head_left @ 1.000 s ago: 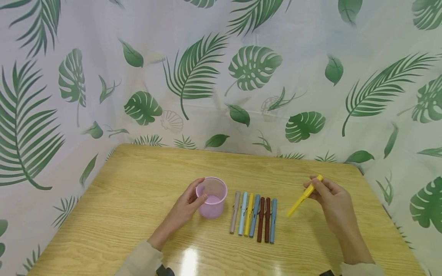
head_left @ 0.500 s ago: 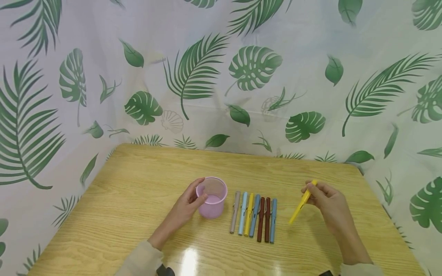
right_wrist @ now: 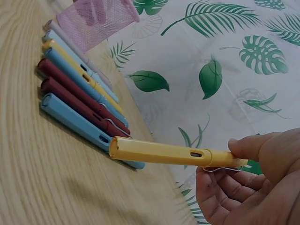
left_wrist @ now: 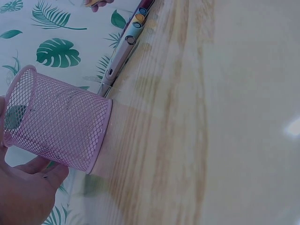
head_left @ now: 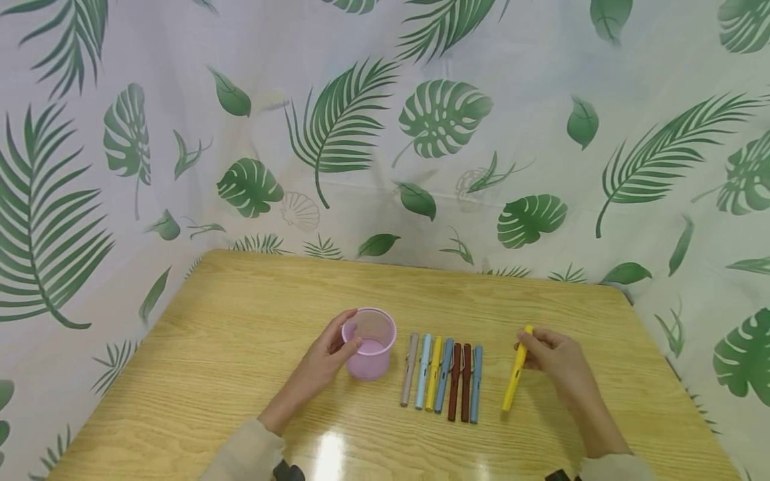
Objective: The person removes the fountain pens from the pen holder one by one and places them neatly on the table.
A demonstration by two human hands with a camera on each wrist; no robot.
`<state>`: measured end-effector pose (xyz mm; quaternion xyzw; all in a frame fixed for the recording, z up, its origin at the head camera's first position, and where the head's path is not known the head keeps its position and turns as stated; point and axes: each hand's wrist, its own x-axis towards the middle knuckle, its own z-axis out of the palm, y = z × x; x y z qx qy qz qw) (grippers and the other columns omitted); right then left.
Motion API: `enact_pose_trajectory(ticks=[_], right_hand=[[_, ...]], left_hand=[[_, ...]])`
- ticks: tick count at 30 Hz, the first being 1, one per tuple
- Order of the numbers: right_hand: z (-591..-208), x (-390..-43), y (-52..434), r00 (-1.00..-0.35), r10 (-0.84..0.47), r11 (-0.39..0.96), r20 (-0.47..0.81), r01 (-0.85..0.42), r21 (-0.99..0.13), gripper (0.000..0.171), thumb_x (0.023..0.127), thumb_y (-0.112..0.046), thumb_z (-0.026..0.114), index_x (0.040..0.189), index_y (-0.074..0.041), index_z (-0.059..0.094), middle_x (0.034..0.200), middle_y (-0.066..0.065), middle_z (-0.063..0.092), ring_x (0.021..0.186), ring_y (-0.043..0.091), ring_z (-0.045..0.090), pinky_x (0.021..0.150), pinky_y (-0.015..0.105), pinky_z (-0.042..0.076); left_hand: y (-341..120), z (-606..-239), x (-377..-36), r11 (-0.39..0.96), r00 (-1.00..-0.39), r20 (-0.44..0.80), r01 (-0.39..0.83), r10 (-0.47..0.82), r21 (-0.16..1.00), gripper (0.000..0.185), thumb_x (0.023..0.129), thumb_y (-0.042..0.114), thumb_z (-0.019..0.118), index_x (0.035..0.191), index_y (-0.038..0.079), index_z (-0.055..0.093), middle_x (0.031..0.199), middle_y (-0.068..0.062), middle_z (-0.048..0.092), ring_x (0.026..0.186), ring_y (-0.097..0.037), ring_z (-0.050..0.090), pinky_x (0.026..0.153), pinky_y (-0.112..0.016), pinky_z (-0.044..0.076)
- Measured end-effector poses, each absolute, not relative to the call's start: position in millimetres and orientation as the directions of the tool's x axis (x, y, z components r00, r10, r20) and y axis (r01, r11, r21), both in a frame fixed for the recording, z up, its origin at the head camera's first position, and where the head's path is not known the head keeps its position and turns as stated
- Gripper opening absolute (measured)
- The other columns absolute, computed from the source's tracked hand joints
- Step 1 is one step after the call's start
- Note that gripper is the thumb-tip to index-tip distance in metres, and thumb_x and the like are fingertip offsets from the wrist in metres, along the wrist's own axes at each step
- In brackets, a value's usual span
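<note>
Firmly pinched at its top end by the right hand (head_left: 556,361), a yellow pen (head_left: 516,371) slants down, its lower tip at about six o'clock near the wooden table (head_left: 240,314). At nine o'clock from it lie six pens (head_left: 442,377) side by side. Further toward nine o'clock, the left hand (head_left: 321,364) curls around a pink mesh cup (head_left: 369,344), thumb on its rim.

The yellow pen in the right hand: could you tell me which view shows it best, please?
The right wrist view: the yellow pen fills the frame, pinched by the right hand. The head view shows it small; the left wrist view barely shows it.
</note>
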<state>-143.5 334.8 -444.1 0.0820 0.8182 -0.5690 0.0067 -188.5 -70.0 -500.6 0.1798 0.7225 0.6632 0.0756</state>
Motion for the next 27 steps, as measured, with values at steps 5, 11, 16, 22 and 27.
enact_pose_trajectory(ticks=[5,11,16,22,27], right_hand=[[-450.6,-146.0,330.2,-0.979,0.121,0.368,-0.164,0.197,-0.909,0.057,0.107,-0.025,0.06,0.143,0.018,0.046,0.107,0.011,0.072,0.086,0.011,0.069,0.081,0.032,0.063],[-455.6,-147.8,326.1,-0.979,0.124,0.394,-0.16,0.196,-0.898,0.057,0.107,-0.025,0.06,0.142,0.018,0.047,0.108,0.017,0.071,0.086,0.014,0.069,0.08,0.035,0.063],[-461.2,-150.2,322.8,-0.978,0.14,0.403,-0.156,0.2,-0.893,0.053,0.107,-0.025,0.06,0.138,0.017,0.052,0.108,0.02,0.071,0.083,0.013,0.07,0.078,0.035,0.064],[-469.4,-154.0,320.3,-0.978,0.137,0.406,-0.155,0.198,-0.892,0.053,0.107,-0.022,0.061,0.137,0.02,0.05,0.109,0.023,0.071,0.082,0.015,0.07,0.074,0.034,0.064],[-474.4,-157.5,318.4,-0.975,0.146,0.405,-0.165,0.211,-0.889,0.054,0.107,-0.021,0.061,0.138,0.021,0.049,0.104,0.021,0.072,0.079,0.014,0.069,0.07,0.031,0.063]], left_hand=[[-69.2,-499.7,-187.9,0.05,-0.924,0.132,0.16,0.359,0.986,0.061,0.106,0.017,0.062,0.161,0.012,0.036,0.16,-0.025,0.037,0.142,-0.044,0.044,0.117,-0.053,0.038],[-69.5,-499.0,-187.4,0.058,-0.924,0.133,0.164,0.359,0.985,0.06,0.106,0.018,0.061,0.16,0.012,0.036,0.159,-0.025,0.037,0.14,-0.044,0.045,0.115,-0.053,0.041],[-69.3,-499.6,-188.0,0.052,-0.924,0.135,0.164,0.358,0.985,0.06,0.106,0.017,0.061,0.161,0.011,0.035,0.159,-0.026,0.037,0.141,-0.044,0.045,0.116,-0.054,0.039],[-69.3,-499.9,-187.5,0.046,-0.925,0.133,0.159,0.355,0.986,0.06,0.106,0.016,0.061,0.161,0.012,0.036,0.158,-0.028,0.039,0.14,-0.044,0.046,0.115,-0.054,0.04],[-69.0,-499.7,-187.4,0.05,-0.927,0.132,0.159,0.352,0.986,0.06,0.106,0.017,0.061,0.161,0.012,0.036,0.158,-0.028,0.039,0.14,-0.044,0.046,0.115,-0.054,0.041]])
